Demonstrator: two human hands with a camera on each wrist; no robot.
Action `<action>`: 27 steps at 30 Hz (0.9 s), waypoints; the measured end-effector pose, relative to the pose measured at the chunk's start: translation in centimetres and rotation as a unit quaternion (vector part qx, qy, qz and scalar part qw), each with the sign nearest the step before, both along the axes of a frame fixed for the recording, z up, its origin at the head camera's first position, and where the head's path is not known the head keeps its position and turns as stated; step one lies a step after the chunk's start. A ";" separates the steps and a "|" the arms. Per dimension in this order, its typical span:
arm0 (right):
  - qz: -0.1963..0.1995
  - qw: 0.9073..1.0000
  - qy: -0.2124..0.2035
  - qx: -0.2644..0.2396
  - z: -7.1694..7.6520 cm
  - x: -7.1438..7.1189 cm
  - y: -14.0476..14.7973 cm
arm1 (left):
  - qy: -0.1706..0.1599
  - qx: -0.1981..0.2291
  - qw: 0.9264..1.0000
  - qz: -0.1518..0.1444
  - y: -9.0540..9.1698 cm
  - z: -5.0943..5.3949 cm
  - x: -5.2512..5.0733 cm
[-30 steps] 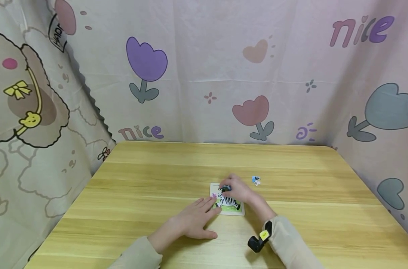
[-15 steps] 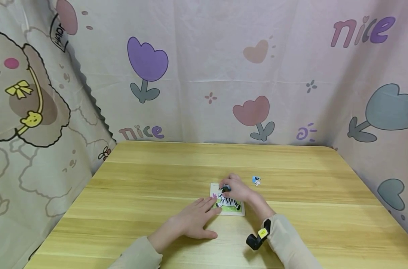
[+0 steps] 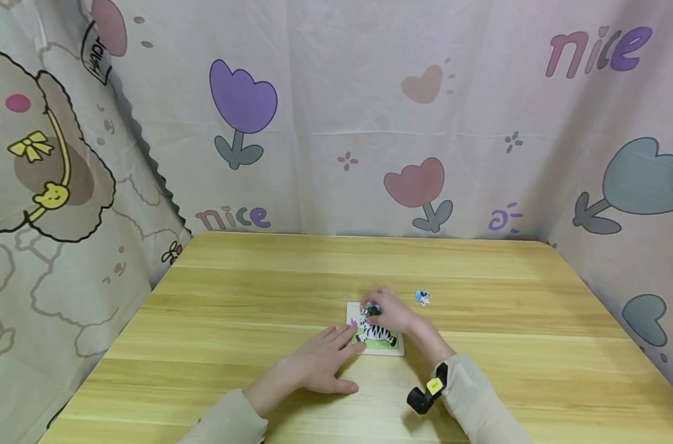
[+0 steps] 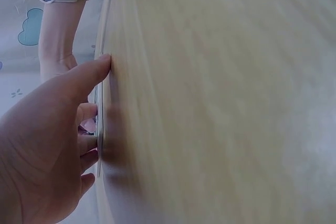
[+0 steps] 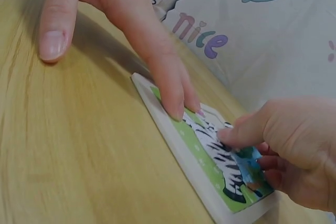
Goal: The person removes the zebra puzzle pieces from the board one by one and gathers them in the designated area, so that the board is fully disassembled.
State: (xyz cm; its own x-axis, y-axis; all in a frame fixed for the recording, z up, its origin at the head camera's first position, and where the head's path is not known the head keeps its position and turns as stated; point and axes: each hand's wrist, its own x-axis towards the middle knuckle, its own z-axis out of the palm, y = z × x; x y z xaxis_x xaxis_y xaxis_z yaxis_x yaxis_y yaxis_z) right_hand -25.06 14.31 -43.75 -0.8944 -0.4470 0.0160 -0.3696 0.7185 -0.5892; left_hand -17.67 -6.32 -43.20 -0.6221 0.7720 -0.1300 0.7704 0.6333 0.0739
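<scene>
A small white-framed board (image 3: 390, 352) with a zebra picture on green lies flat on the table; it also shows in the right wrist view (image 5: 178, 150). My left hand (image 3: 327, 362) is spread, its fingertips resting on the board's left part, the thumb apart on the wood. Over the top of the board, my right hand (image 3: 392, 312) pinches a small dark and white picture piece (image 3: 373, 309) between thumb and fingers; the right wrist view shows the thumb of this hand (image 5: 299, 150) by the zebra. Fingers partly hide the piece. Another blue and white piece (image 3: 422, 298) lies beyond the board, to the right.
The wooden table (image 3: 247, 290) reaches back to a printed curtain (image 3: 325, 123), which also hangs at both sides. A black wrist camera (image 3: 421, 400) with a yellow label is strapped at my right cuff, low over the table.
The piece in my right fingers has turned or shifted slightly, showing more white on its left side. My left hand and the loose piece have stayed in place.
</scene>
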 end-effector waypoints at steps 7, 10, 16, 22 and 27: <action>-0.008 0.999 0.006 -0.044 -0.3 -0.1 0.4 | 0.000 0.001 1.000 0.002 0.1 0.1 0.0; -0.001 0.999 0.013 -0.047 -0.4 -0.1 0.6 | 0.004 -0.002 1.000 0.001 0.3 0.2 -0.1; 0.039 0.997 0.041 -0.058 -0.6 -0.2 0.8 | 0.024 -0.007 1.000 -0.010 0.9 0.7 -0.4; 0.046 0.996 0.045 -0.068 -0.8 -0.3 1.0 | 0.029 -0.019 0.999 -0.022 2.0 1.2 -0.9; 0.051 0.995 0.050 -0.070 -1.0 -0.3 1.2 | 0.032 -0.027 0.999 -0.023 2.5 0.9 -1.3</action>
State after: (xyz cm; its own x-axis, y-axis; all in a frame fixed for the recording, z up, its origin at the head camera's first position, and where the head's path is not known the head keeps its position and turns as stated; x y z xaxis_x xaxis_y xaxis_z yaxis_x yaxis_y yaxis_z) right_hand -25.36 15.54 -44.71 -0.8357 -0.5220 0.1705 -0.4974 0.5880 -0.6379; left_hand -18.95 -3.86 -42.33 -0.5951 0.7924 -0.1341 0.8004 0.5994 -0.0100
